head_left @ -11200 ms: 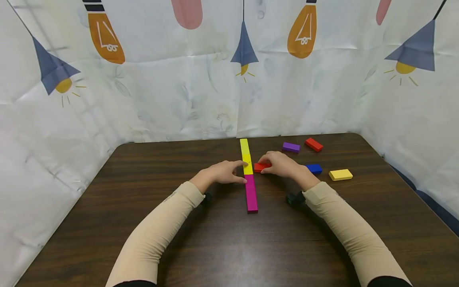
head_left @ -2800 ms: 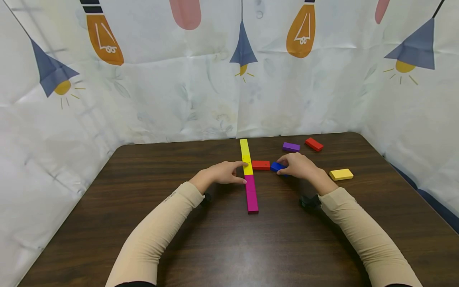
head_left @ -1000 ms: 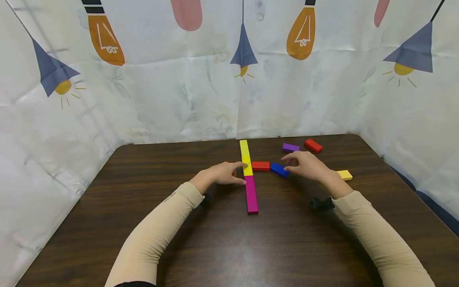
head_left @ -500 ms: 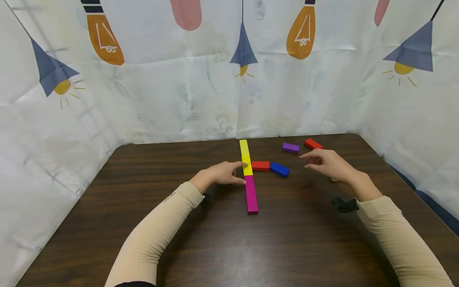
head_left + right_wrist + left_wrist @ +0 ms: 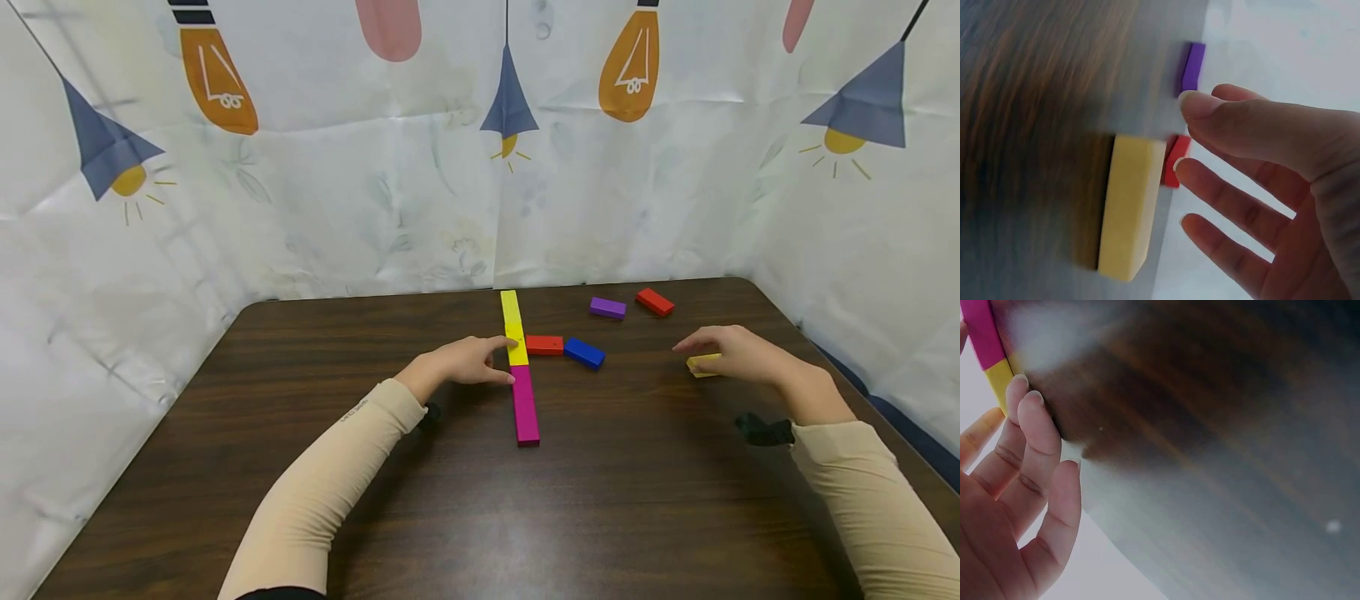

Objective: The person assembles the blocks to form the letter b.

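A line of yellow blocks [image 5: 512, 310] and magenta blocks [image 5: 526, 412] runs toward the front of the table. My left hand [image 5: 459, 361] rests at its left side, index fingertip on the yellow and thumb at the magenta. From the line's right side extends a red block [image 5: 544, 345], followed by a blue block [image 5: 584, 353] set at a slant. At the right, my right hand [image 5: 753, 357] hovers over a pale yellow block [image 5: 697, 363], partly covering it in the head view. In the right wrist view the fingers are spread beside that yellow block [image 5: 1125, 206], holding nothing.
A purple block [image 5: 607, 308] and another red block [image 5: 655, 302] lie toward the back right of the dark wooden table [image 5: 420, 517]. A white patterned curtain [image 5: 360, 200] hangs behind the table and along its sides.
Earlier my right hand handled the red block, then moved the blue block leftward beside it. It has let go of the blue block and moved right to the pale yellow one. My left hand stays put.
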`<action>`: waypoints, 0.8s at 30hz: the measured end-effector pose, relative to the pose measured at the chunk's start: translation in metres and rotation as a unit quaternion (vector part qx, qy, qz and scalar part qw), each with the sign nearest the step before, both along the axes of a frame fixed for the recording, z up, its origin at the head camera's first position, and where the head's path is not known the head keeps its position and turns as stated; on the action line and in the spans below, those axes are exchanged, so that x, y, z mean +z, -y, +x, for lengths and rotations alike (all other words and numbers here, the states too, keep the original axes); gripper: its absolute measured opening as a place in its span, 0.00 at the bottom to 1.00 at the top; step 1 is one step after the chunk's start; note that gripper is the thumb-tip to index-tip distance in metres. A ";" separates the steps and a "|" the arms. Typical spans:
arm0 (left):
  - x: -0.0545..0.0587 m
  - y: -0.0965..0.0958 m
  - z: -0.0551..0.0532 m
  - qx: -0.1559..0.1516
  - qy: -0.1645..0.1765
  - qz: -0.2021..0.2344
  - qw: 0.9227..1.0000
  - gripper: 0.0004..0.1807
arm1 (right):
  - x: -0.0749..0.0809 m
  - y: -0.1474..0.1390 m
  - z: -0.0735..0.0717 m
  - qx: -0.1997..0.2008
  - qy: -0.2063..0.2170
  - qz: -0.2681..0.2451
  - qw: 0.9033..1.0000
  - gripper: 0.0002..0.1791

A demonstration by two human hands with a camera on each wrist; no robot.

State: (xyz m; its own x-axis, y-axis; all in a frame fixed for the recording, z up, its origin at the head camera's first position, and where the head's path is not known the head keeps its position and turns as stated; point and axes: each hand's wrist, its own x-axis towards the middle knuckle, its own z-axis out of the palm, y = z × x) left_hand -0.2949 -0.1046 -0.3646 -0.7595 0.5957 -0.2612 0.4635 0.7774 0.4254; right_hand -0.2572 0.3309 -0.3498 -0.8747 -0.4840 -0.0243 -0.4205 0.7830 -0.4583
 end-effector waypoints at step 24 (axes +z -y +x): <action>-0.002 0.001 -0.001 -0.005 -0.004 0.004 1.000 0.39 | -0.010 -0.021 -0.005 0.006 -0.012 0.055 0.998 0.19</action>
State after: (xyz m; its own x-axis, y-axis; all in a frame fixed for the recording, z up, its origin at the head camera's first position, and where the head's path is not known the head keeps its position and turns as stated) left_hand -0.2962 -0.1053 -0.3661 -0.7556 0.6053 -0.2503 0.4745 0.7693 0.4279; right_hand -0.2625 0.3516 -0.3599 -0.8702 -0.4894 -0.0567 -0.4396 0.8232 -0.3594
